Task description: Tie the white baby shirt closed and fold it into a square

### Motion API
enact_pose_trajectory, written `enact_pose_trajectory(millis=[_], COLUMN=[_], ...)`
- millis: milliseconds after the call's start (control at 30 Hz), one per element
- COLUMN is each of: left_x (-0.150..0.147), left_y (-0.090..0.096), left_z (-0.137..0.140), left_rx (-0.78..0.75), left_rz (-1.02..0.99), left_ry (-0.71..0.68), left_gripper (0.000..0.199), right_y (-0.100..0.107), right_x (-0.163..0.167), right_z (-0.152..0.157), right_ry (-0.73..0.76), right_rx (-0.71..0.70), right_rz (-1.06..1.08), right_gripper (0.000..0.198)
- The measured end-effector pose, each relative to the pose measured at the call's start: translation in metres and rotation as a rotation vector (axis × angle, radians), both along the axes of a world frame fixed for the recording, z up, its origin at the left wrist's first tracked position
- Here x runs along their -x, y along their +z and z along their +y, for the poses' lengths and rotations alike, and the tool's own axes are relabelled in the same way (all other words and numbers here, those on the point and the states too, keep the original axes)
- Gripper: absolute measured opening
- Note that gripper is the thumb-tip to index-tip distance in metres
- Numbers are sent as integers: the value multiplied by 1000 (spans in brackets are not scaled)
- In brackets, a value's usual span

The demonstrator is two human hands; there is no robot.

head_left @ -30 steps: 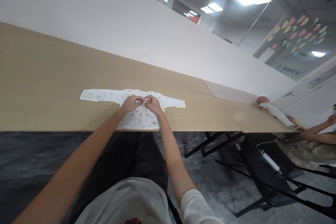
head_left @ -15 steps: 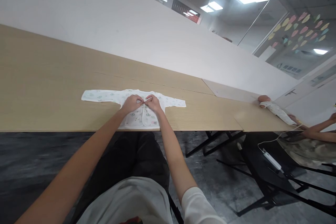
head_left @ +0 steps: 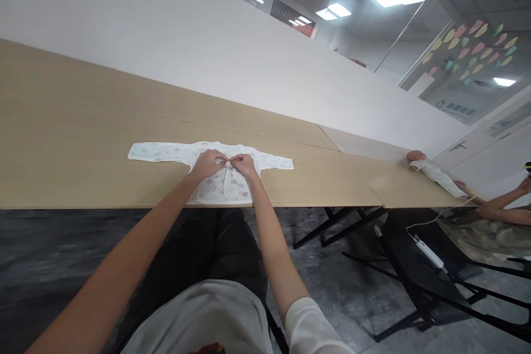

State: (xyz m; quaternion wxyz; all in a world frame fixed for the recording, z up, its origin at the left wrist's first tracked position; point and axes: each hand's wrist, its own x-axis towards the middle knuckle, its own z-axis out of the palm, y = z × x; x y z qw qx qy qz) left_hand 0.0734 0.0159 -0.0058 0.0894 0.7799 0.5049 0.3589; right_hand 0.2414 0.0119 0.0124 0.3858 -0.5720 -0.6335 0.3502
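White printed jacket (head_left: 215,188) lies flat at frame centre on the table (head_left: 83,121), apparently spread so its front opening sits within reach. Left hand (head_left: 207,165) and right hand (head_left: 244,165) nearly meet there, fingers pinching cloth, likely steadying both edges.

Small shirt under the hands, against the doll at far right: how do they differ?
Shape: the small shirt is flat; the doll is rounded, with a head.
Pose: the shirt's sleeves spread to both sides; the doll lies slantwise.
Handling: the wearer's left hand and right hand pinch the shirt's front; another person's hand is by the doll's lower end.
Both look mostly pale and lie on the table.
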Motion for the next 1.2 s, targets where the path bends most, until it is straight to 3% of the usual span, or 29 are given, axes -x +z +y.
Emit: enact_pose_trajectory(millis=[333, 533, 633, 667, 800, 967, 1200], left_x=[0, -5, -5, -3, 3, 6, -3], left_y=[8, 17, 21, 22, 21, 21, 15], left_z=[-7, -18, -32, -37, -49, -49, -54], left_rx=[45, -8, -72, -71, 23, 154, 214], left_rz=[70, 156, 204, 215, 234, 153, 10], left_ry=[26, 100, 91, 71, -41, -156, -121], left_gripper=[30, 31, 31, 30, 27, 31, 37], right_y=[4, 5, 5, 4, 1, 0, 1], right_x=[1, 3, 4, 4, 6, 5, 0], right_z=[-9, -27, -42, -47, -62, -68, -71], right_ry=[66, 42, -1, 9, 69, 23, -10], right_rx=[-130, -222, -283, -286, -250, -214, -132], right_rz=[-219, -215, -198, -208, -286, -260, -60], right_gripper=[17, 30, 13, 7, 24, 12, 9])
